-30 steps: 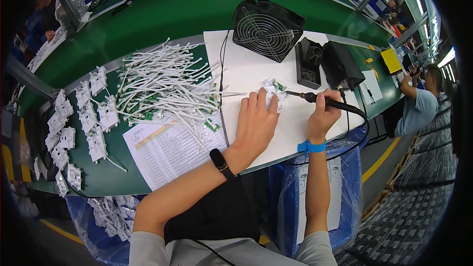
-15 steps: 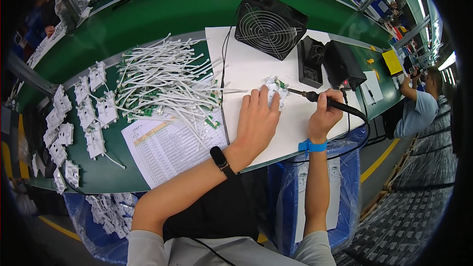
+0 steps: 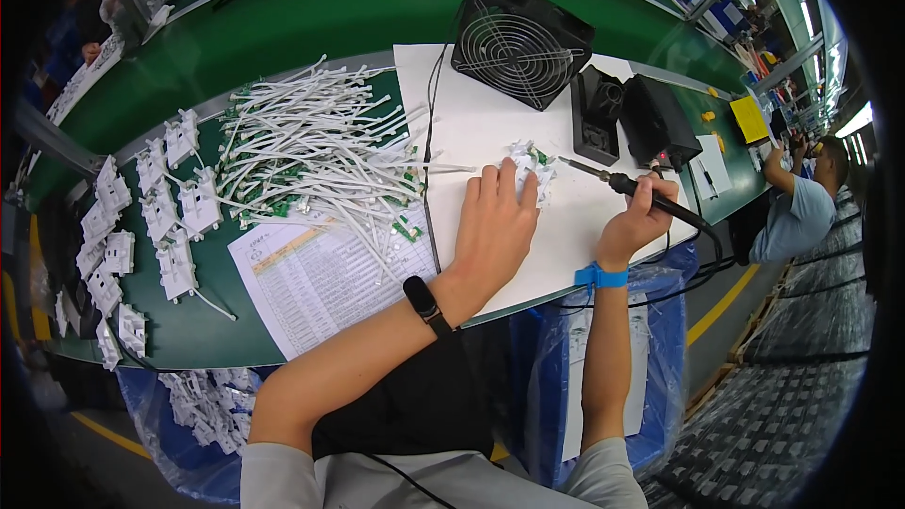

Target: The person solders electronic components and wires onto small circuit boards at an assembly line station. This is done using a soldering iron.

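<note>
My right hand point(image 3: 638, 224) is closed round the handle of a black soldering iron point(image 3: 622, 185), whose tip points left toward a small white plastic housing point(image 3: 519, 153). A bit of green circuit board shows on the housing, and a white cable point(image 3: 451, 168) runs from it to the left. My left hand point(image 3: 497, 221) holds the housing down on the white sheet point(image 3: 490, 287) with its fingertips, partly hiding it. A small gap separates the iron's tip from the housing.
White cables point(image 3: 316, 146) with green boards are heaped left of the sheet, above a printed paper point(image 3: 320, 292). White housings point(image 3: 176, 264) stand in rows farther left. A black fan point(image 3: 521, 47), an iron stand point(image 3: 596, 118) and a black power unit point(image 3: 657, 123) stand behind. Another person point(image 3: 801, 198) sits at right.
My right hand has moved right, drawing the soldering iron's tip back from the circuit board. My left hand stays on the housing.
</note>
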